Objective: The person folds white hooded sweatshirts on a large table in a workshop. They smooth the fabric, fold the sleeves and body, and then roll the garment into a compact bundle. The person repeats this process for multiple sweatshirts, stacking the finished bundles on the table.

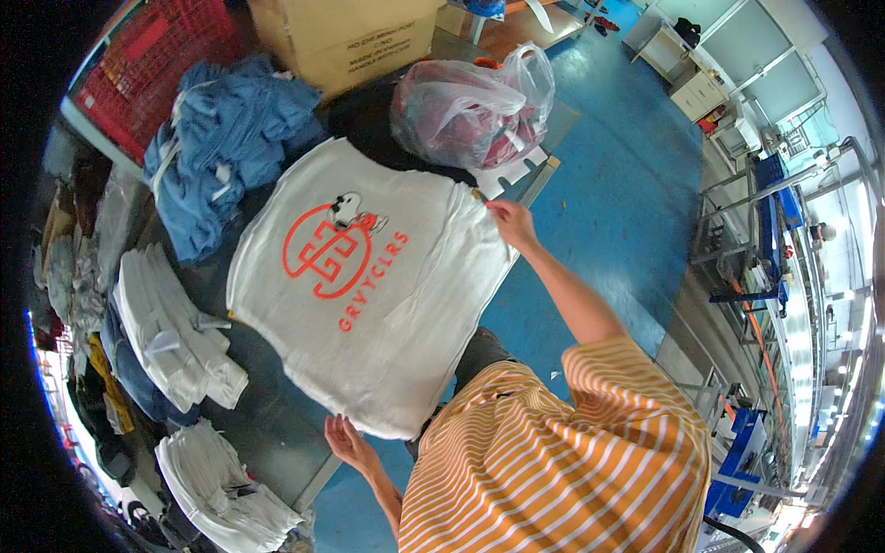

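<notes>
A white fabric panel point(387, 359) lies spread over the table, printed with an orange round emblem, a black-and-white cartoon dog and orange lettering. My right hand point(510, 224) grips its upper right edge between thumb and fingers. My left hand point(346, 441) is at the lower left edge, palm partly up, fingers loosely apart and slightly curled, near or touching the cloth. A stack of white fabric pieces point(180, 336) lies left of the panel, and another white stack point(226, 484) is lower down, left of my left hand.
Behind the panel are heaped blue garments point(221, 138), a red crate point(152, 69), a cardboard box point(341, 32) and a clear plastic bag with red contents point(470, 101). Assorted fabric piles point(74, 249) line the far left. Right, beyond the blue floor point(608, 166), stands metal-framed machinery point(765, 276).
</notes>
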{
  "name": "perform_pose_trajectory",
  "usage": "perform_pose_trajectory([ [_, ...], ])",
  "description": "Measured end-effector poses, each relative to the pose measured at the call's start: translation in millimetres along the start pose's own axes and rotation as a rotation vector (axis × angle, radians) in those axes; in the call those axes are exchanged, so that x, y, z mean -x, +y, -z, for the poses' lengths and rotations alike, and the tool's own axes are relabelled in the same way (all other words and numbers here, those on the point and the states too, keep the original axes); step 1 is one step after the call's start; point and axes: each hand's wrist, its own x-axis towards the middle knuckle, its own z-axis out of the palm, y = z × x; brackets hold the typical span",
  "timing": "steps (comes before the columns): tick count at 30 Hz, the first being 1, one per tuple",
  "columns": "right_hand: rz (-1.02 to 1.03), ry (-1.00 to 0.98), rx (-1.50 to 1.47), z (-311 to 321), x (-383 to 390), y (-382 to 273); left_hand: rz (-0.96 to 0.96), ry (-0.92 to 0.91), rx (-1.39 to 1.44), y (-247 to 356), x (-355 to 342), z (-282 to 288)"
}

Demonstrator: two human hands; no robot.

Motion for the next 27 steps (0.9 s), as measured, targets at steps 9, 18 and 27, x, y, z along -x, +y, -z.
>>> perform_pose_trajectory([
  [9, 0.469, -0.693, 0.091, -62.4, -168.4, 51.7, 0.047, -0.091, -0.187, 33.9, 35.1, -172.7],
  [18, 0.455, -0.873, 0.024, -15.4, -201.9, 47.8, -0.104, -0.276, -0.587, 73.9, 25.3, -253.4],
  [27, 0.503, -0.845, -0.241, 4.8, -215.7, 18.2, -0.326, -0.623, -0.739, 108.2, -14.5, -404.9],
])
